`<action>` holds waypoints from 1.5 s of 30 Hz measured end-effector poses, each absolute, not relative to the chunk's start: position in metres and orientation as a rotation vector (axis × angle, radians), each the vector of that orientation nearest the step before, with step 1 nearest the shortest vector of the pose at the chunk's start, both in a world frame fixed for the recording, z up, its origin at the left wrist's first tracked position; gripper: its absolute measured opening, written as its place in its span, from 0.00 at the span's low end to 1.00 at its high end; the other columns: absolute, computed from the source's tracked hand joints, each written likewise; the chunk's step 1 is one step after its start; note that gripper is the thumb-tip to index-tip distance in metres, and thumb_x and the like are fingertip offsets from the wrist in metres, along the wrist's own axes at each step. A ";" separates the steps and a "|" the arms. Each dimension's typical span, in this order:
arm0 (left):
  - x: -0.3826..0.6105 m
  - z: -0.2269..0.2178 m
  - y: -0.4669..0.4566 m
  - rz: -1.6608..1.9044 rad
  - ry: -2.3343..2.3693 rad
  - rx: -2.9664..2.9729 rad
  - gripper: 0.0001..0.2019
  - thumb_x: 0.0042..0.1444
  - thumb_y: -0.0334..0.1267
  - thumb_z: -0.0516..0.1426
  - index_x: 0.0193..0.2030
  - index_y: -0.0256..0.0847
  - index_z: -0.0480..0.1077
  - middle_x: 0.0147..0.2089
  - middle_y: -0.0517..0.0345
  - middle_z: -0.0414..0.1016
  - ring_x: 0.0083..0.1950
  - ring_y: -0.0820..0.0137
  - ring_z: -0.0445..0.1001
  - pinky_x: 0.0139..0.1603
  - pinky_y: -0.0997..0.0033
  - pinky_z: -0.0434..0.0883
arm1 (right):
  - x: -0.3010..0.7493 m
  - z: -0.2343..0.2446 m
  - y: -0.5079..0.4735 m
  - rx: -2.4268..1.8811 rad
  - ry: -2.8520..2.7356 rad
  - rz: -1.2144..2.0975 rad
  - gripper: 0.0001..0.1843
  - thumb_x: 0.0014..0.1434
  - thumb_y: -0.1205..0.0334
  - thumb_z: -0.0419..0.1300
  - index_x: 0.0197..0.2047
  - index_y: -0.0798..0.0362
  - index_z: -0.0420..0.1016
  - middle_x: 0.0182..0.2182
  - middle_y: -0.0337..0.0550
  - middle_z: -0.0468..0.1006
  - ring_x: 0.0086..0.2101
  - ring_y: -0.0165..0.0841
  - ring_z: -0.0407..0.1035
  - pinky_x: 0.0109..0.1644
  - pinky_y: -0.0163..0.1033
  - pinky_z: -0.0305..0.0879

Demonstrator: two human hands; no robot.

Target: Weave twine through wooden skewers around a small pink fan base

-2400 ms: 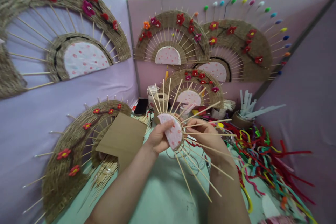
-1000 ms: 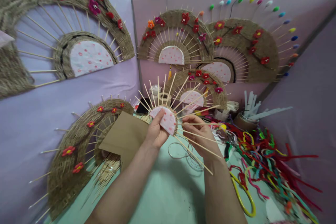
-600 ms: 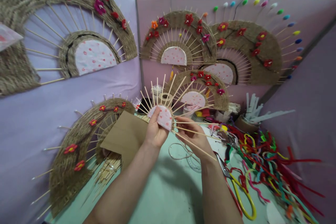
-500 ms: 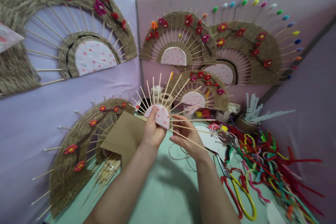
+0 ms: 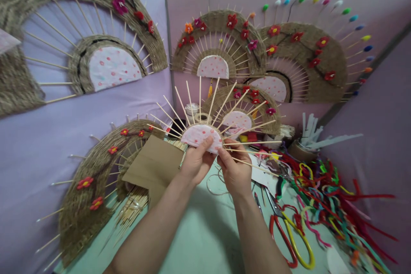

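Between my hands is a small fan frame: a half-round white piece with red spots and thin wooden sticks spreading from its curved edge. My left hand grips its flat lower edge, thumb on the spotted face and fingers behind. At the right corner my right hand pinches the frame near the lowest sticks, its thumb close to the left thumb; some of its fingers are hidden behind the sticks. A thin strand of twine loops down onto the table below the hands.
Cardboard and a bundle of sticks lie at left. Scissors with red and yellow handles and a heap of coloured pipe cleaners are at right. A roll of twine stands behind. Finished woven fans line the walls.
The fan frame has turned so its flat edge lies more level, and has shifted slightly right. My right hand has moved from the side sticks to pinch the right corner.
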State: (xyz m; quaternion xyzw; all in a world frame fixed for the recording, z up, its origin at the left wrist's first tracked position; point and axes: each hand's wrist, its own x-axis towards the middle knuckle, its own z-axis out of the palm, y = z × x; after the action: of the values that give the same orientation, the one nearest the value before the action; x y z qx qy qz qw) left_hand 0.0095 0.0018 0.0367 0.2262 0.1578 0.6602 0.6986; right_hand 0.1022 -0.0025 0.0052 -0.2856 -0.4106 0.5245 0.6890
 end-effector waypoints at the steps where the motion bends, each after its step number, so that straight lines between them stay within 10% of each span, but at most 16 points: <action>1: 0.009 0.036 0.002 1.461 0.352 0.499 0.10 0.46 0.30 0.64 0.36 0.37 0.71 0.33 0.61 0.76 0.34 0.76 0.74 0.40 0.76 0.71 | 0.103 0.006 -0.002 -0.638 -0.934 1.175 0.15 0.49 0.60 0.68 0.41 0.48 0.73 0.31 0.36 0.77 0.26 0.24 0.66 0.26 0.29 0.60; 7: 0.005 0.038 0.004 1.425 0.378 0.533 0.13 0.48 0.37 0.64 0.39 0.33 0.72 0.35 0.52 0.78 0.42 0.66 0.76 0.47 0.68 0.71 | 0.110 0.009 -0.001 -0.624 -1.058 1.208 0.14 0.47 0.59 0.69 0.39 0.49 0.75 0.29 0.37 0.77 0.21 0.23 0.62 0.21 0.29 0.55; 17: 0.004 0.038 0.003 1.393 0.369 0.494 0.12 0.50 0.41 0.62 0.37 0.35 0.73 0.33 0.52 0.79 0.44 0.62 0.77 0.49 0.63 0.72 | 0.134 0.009 0.003 -0.665 -1.300 1.179 0.15 0.46 0.60 0.69 0.39 0.48 0.78 0.37 0.40 0.78 0.38 0.34 0.72 0.43 0.38 0.68; 45: -0.010 0.035 0.016 1.582 0.523 0.556 0.11 0.46 0.31 0.64 0.38 0.40 0.71 0.34 0.62 0.77 0.36 0.75 0.75 0.39 0.76 0.72 | 0.211 0.033 -0.014 -0.902 -1.127 0.901 0.10 0.52 0.54 0.64 0.28 0.51 0.73 0.19 0.34 0.60 0.22 0.26 0.54 0.25 0.34 0.52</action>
State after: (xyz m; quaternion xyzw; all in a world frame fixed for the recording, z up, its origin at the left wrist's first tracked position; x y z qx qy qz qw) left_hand -0.0097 0.0156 0.0354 0.2438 0.2291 0.6930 0.6386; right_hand 0.2113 -0.0140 0.0334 -0.3985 -0.4978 0.3980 0.6595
